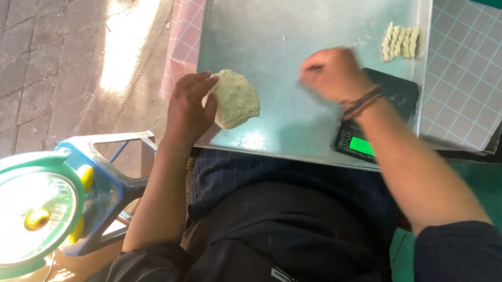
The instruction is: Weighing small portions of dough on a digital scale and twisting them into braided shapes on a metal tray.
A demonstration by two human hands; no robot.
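**Dough shaping under way at a metal tray**

A person seated at a steel tray (265,14) steadies a lump of pale green dough (235,98) with the left hand (190,107), fingers curled round its near edge and the palm pressed to its side. The right hand (330,74), blurred, is closed into a loose fist over the tray; whether it pinches a bit of dough cannot be told. Just beyond that hand lies a short row of twisted dough pieces (401,42), already formed. Under the right wrist sits a small digital scale (380,116) with a lit green display. Judging by the large lump left, only a small share looks shaped and most remains.
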